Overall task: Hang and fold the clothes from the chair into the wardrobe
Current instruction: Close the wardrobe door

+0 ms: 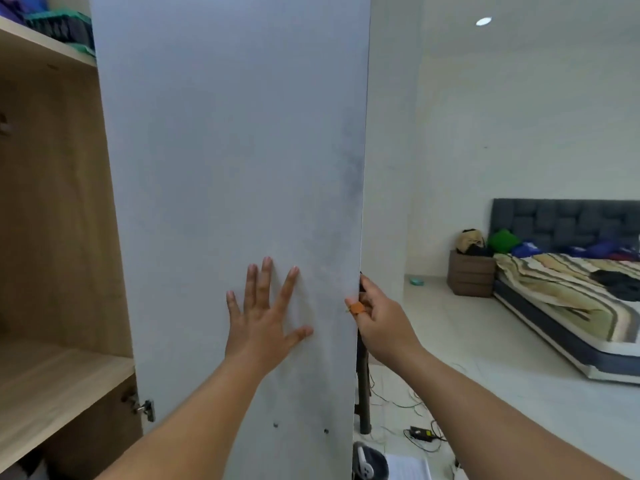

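A pale grey wardrobe door [225, 168] stands open in front of me and fills the middle of the view. My left hand [265, 313] lies flat on its inner face, fingers spread. My right hand [377, 317] grips the door's right edge, with an orange band on one finger. To the left is the wooden wardrobe interior [52, 220] with a bare lower shelf [52, 382]. Folded green and purple clothes [59, 26] lie on the top shelf. The chair is out of sight.
A bed [568, 299] with a striped sheet, dark clothes and a grey headboard stands at the right. A brown nightstand [471, 275] sits beside it. Cables and a charger [420, 434] lie on the tiled floor behind the door.
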